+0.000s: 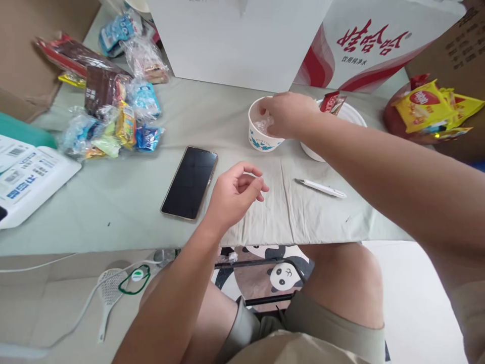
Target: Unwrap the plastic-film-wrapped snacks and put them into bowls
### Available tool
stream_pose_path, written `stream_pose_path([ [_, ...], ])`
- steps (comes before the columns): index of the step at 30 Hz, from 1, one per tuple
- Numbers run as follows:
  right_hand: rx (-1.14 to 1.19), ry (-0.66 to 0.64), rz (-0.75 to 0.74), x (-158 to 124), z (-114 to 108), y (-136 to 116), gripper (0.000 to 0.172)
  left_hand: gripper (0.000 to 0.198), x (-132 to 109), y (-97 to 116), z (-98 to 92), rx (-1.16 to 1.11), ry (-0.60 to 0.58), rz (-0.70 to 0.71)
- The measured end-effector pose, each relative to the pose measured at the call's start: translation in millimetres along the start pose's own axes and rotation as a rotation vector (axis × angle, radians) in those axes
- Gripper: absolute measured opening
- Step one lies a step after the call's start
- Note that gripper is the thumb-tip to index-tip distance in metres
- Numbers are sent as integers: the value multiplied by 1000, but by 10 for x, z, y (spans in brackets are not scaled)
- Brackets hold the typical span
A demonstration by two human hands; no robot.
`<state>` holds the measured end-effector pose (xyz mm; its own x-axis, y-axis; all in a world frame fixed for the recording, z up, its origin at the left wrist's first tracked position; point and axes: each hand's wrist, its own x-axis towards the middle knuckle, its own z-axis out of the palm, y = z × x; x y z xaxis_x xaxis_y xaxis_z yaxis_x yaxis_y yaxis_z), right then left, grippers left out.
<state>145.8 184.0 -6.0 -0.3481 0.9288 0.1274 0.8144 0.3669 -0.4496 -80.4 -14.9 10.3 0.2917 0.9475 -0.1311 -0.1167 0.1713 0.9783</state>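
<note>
My right hand (288, 114) reaches over a white paper cup (257, 137) with blue print, its fingers closed on a crumpled clear wrapper (262, 124) inside the cup. My left hand (235, 194) hovers above the cloth-covered table (125, 202), fingers loosely curled with nothing visible in them. A black phone (190, 182) lies just left of that hand. A white pen (320, 188) lies to its right.
A white bowl (352, 115) with a red snack packet (332, 102) stands behind my right arm. Several wrapped snacks (113, 116) are piled at the left, yellow packets (432, 108) at the right. A white box and a printed carton stand at the back.
</note>
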Motion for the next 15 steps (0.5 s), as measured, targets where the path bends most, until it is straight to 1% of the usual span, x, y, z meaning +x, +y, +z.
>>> stream_pose_path([
  [2, -57, 39, -64, 36, 26, 48, 30, 16, 1, 13, -8, 0, 4, 19],
  [4, -110, 40, -86, 82, -3, -17, 29, 15, -2, 28, -9, -4, 13, 38],
  [6, -161, -52, -5, 122, -82, -203, 29, 13, -11, 43, -9, -11, 20, 61],
  [8, -213, -139, 134, 88, -212, -498, 30, 12, -28, 52, -16, -8, 18, 80],
  [9, -240, -122, 190, 13, -293, -671, 29, 10, -40, 53, -24, 2, 18, 82],
  [10, -268, -37, 200, -117, -376, -846, 25, 8, -54, 50, -36, 14, 19, 80],
  [11, -277, 47, 157, -307, -453, -1013, 14, 5, -69, 42, -51, 28, 24, 75],
  [12, -266, 130, 112, -561, -516, -1158, 5, 3, -84, 30, -68, 40, 32, 70],
  [14, -152, 242, 66, -1233, -567, -1348, 9, 8, -118, -3, -103, 62, 29, 66],
  [15, -46, 253, 53, -1624, -548, -1389, 15, 11, -137, -19, -116, 71, 21, 75],
])
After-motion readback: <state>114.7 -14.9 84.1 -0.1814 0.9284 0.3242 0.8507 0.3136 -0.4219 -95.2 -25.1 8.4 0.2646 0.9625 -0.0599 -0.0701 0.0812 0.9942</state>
